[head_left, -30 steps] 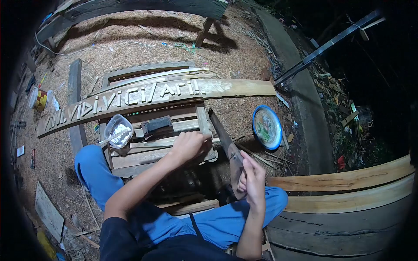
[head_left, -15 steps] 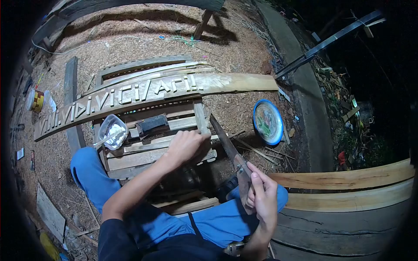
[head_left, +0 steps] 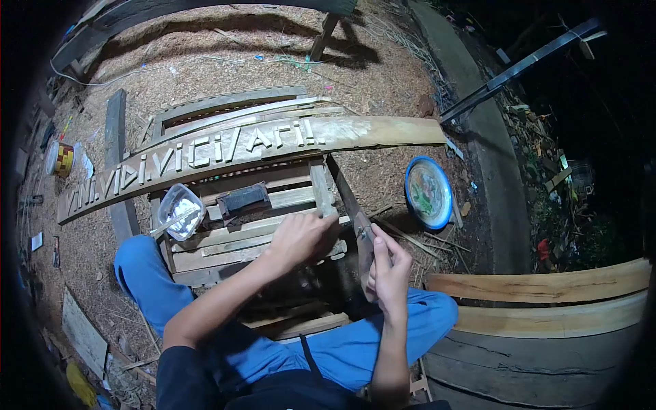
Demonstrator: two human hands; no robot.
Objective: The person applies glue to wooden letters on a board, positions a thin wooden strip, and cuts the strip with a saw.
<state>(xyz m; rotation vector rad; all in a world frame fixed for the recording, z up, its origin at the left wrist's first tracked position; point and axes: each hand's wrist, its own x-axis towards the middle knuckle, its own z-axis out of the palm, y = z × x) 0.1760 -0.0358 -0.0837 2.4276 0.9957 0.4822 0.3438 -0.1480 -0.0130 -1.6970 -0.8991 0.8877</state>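
My right hand (head_left: 389,277) grips the handle of a handsaw (head_left: 349,197), whose dark blade points away from me past the right edge of the slatted wooden pallet (head_left: 318,183). Close to the blade, my left hand (head_left: 299,239) is closed over the near right part of the pallet; its fingertips are hidden, so what it holds does not show. Beyond lies a long board (head_left: 389,132) with raised letters made of pale strips. A plastic tub (head_left: 198,222) of white paste with a stick in it sits on the pallet, beside a dark block (head_left: 244,197).
A blue-rimmed round plate (head_left: 447,198) lies on the ground at right. Long planks (head_left: 547,287) stretch out at lower right. At the far left stands a red-and-yellow can (head_left: 63,159). Sawdust covers the ground, and a concrete strip (head_left: 488,178) runs along the right.
My right hand and the saw have moved forward and to the left, bringing the blade nearer my left hand. The left hand stays closed at almost the same place. The view has shifted slightly.
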